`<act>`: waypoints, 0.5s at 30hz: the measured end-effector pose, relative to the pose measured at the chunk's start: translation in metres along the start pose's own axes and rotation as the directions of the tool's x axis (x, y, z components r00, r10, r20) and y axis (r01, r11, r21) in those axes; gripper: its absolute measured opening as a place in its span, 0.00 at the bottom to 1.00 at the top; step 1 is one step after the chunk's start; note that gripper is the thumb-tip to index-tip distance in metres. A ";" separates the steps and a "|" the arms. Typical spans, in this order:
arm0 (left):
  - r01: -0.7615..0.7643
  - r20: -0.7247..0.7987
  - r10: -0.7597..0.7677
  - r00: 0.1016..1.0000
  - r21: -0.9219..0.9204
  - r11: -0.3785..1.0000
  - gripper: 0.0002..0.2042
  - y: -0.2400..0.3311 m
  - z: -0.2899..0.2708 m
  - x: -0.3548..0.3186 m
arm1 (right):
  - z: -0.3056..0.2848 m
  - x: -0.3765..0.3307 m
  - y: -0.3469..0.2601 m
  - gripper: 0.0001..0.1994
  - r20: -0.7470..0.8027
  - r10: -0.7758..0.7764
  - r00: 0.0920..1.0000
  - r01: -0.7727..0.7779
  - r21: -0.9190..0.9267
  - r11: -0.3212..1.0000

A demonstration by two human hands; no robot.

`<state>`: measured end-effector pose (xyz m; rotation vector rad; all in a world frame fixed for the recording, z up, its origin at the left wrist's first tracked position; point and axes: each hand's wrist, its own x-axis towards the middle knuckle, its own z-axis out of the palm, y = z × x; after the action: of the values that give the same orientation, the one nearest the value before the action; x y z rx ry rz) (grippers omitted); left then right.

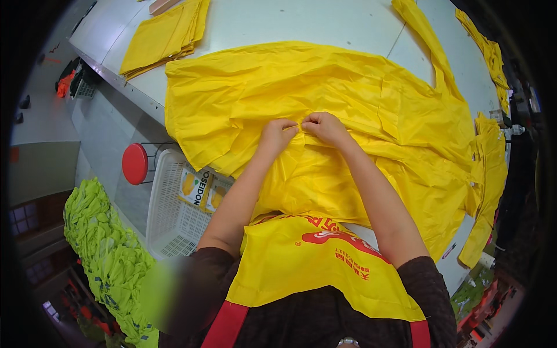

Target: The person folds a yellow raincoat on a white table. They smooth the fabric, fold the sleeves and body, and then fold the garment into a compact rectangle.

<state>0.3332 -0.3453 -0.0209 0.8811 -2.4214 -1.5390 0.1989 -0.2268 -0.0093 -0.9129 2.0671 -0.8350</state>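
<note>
While the left hand [277,136] and the right hand [326,127] meet almost tip to tip, their fingers [311,123] are narrow, each set seemingly pinching the yellow garment [278,81], though the exact detail between them is too small to tell. The garment lies directly beneath the fingers, spreading across the desk [290,23] to both sides and beyond them, with a near part reaching back toward the person's yellow apron [325,261]. Handling this pinch well probably calls for light fingertip pressure, both hands level and close, so that the creased cloth does not slip or pull askew. Loose folds right of the fingers could drag, so slack is best eased toward the pinch rather than tugged. Because apron and garment share a colour, it seems wise to check that only garment cloth sits between the fingers, and not to jostle the folded yellow stack [165,37] beyond and left of them.
</note>
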 end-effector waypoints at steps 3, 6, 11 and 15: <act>0.069 0.036 -0.069 0.997 -0.014 0.998 0.12 0.004 -0.001 0.002 | 0.001 -0.001 -0.006 0.12 -0.039 0.015 0.999 -0.017 -0.059 0.998; 0.022 -0.005 -0.022 1.000 0.027 0.999 0.11 -0.001 0.001 0.003 | -0.001 -0.002 -0.008 0.12 0.000 0.036 0.999 -0.036 -0.032 0.999; 0.045 0.039 -0.048 0.998 0.062 0.997 0.10 0.000 -0.002 0.012 | 0.000 0.001 -0.010 0.12 -0.074 0.032 0.997 -0.040 -0.101 0.994; 0.131 0.089 -0.134 0.987 0.047 0.990 0.10 -0.005 -0.005 0.020 | 0.002 0.004 -0.013 0.12 -0.085 0.071 0.994 -0.080 -0.108 0.991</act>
<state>0.3209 -0.3612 -0.0267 1.0202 -2.5133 -1.6134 0.2024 -0.2374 -0.0020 -0.8661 2.2227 -0.7335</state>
